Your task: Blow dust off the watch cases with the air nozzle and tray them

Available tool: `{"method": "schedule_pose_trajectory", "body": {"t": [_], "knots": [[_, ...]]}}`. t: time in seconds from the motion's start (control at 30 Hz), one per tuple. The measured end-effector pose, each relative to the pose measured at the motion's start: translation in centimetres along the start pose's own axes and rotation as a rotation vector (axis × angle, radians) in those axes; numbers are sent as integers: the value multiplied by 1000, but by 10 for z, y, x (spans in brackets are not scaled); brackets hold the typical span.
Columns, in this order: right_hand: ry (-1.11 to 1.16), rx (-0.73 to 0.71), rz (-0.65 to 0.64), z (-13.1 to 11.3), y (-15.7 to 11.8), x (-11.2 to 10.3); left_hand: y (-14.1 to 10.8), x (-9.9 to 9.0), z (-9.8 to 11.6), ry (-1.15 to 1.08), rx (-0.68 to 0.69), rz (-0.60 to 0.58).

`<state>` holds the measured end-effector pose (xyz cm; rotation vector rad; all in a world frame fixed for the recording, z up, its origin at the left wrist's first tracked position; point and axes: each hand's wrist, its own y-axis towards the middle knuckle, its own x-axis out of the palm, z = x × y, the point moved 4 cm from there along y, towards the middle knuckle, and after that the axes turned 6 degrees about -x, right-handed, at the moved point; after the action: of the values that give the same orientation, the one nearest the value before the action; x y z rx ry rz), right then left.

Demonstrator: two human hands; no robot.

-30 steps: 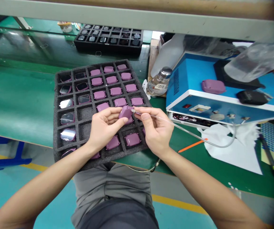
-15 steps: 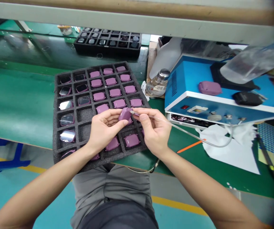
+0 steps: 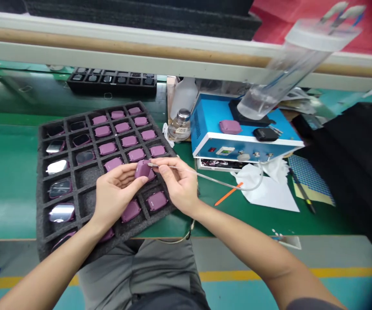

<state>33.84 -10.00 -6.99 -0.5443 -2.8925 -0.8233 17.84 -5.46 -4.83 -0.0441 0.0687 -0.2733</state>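
Observation:
My left hand (image 3: 116,185) is closed round a purple watch case (image 3: 142,169), thumb along its lower edge, holding it tilted above the tray. Between thumb and fingers, my right hand (image 3: 179,183) pinches a thin metal-tipped dispensing needle (image 3: 153,165), its tip at the case's right edge. Whether the tip touches cannot be made out. From the needle a clear tube (image 3: 218,180) runs right towards the blue box. Beneath both hands lies a dark foam tray (image 3: 89,173) with purple watch cases in many compartments and glossy-faced ones in the left columns.
The blue control box (image 3: 216,111) carries a purple watch case (image 3: 230,127) and a clear cylinder (image 3: 270,94). Beside it stands a glass bottle (image 3: 179,127). An orange stick (image 3: 227,194), white paper (image 3: 273,193) and a black pen (image 3: 303,193) lie right. A second tray (image 3: 111,89) sits behind.
The view has swung right and up, so everything sits further left and more of the shelf shows. Both hands keep their holds, with the needle tip still at the case.

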Motion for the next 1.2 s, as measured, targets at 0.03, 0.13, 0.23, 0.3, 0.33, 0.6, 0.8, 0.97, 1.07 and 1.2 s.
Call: {"method": "schedule_pose_trajectory", "body": {"t": [0.03,0.13,0.23,0.3,0.33,0.6,0.8,0.97,1.07,1.2], "knots": [[-8,4,-3,0,0,0,0,0,0,5,-2,1],[-23,15,-8,0,0,0,0,0,0,10,-3,0],[-16,21,-7,0,0,0,0,0,0,9,6,-1],[-5,24,-4,0,0,0,0,0,0,4,12,-3],[5,27,-3,0,0,0,0,0,1,3,15,-3],[70,30,5,0,0,0,0,0,1,4,28,-2],[62,33,4,1,0,0,0,0,0,-13,25,-4],[79,30,-1,1,-1,1,0,1,0,-16,26,-12],[82,28,0,2,-1,1,0,0,-1,-19,26,-13],[91,33,4,2,-1,1,0,0,0,-25,19,-13]]}}
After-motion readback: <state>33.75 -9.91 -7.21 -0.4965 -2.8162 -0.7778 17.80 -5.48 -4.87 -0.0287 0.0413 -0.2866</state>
